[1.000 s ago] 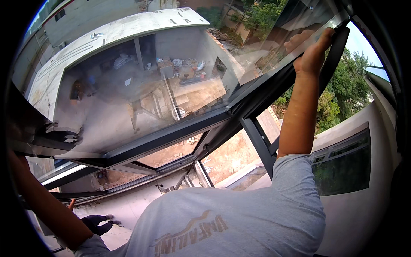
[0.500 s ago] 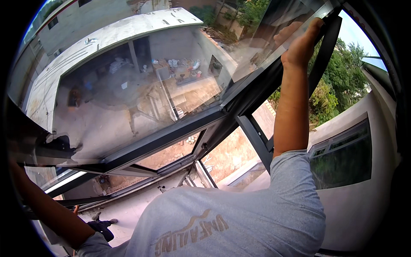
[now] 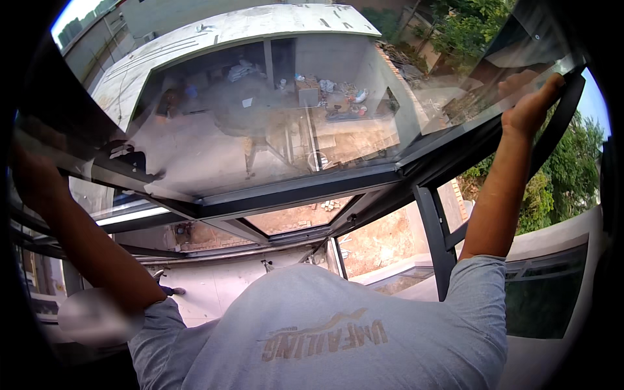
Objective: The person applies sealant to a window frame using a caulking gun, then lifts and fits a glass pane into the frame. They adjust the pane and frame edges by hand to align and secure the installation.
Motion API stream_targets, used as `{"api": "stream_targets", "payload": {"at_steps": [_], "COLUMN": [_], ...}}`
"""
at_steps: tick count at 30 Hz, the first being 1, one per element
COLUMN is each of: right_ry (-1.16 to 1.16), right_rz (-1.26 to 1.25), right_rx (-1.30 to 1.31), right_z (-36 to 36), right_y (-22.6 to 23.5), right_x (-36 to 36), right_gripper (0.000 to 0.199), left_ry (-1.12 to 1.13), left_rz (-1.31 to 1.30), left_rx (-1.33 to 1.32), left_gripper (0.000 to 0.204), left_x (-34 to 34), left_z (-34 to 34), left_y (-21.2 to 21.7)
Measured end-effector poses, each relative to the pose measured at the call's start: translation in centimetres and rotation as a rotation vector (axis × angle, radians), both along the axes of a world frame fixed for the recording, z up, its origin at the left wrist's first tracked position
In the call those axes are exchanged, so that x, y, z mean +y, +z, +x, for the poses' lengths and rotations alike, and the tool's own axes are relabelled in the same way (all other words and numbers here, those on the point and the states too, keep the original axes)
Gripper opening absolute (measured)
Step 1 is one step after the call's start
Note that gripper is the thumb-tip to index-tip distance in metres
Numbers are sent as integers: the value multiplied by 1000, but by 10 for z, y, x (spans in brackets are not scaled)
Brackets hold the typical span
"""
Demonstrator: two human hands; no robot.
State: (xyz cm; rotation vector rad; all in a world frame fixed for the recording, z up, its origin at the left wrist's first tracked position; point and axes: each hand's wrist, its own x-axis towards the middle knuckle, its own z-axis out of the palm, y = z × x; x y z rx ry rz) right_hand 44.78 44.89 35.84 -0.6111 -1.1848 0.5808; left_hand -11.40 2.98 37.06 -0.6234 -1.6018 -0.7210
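A large clear window pane (image 3: 214, 166) in a dark grey frame (image 3: 296, 196) stands before me, and the yard shows through it. At the upper right my right hand (image 3: 530, 107) is closed on the edge of the pane, its thumb up and its reflection in the glass. My left arm reaches up along the left side. My left hand (image 3: 39, 179) lies in shadow at the pane's left end, its fingers too dark to make out.
Below are an open lower window sash (image 3: 299, 216) and a grey upright post (image 3: 434, 240). A person's dark-shod foot (image 3: 174, 291) shows on the pale floor (image 3: 214, 286) at lower left, near a blurred round patch. Outside stand a flat-roofed building (image 3: 260, 23) and trees (image 3: 565, 169).
The view has turned, so the pane, yard and right hand now sit further right in it. More of my left forearm and hand shows. My right hand keeps its hold on the pane.
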Motion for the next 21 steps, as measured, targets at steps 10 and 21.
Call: {"api": "stream_targets", "payload": {"at_steps": [10, 21], "right_ry": [-47, -50], "right_rz": [-25, -7], "right_rx": [-17, -15], "right_z": [35, 35], "right_y": [-4, -2], "right_x": [58, 59], "right_gripper": [75, 71], "left_ry": [-488, -1173], "left_rz": [68, 391], "left_rx": [-385, -602], "left_gripper": [58, 64], "left_x": [4, 6], "left_z": [49, 37], "left_y": [10, 0]}}
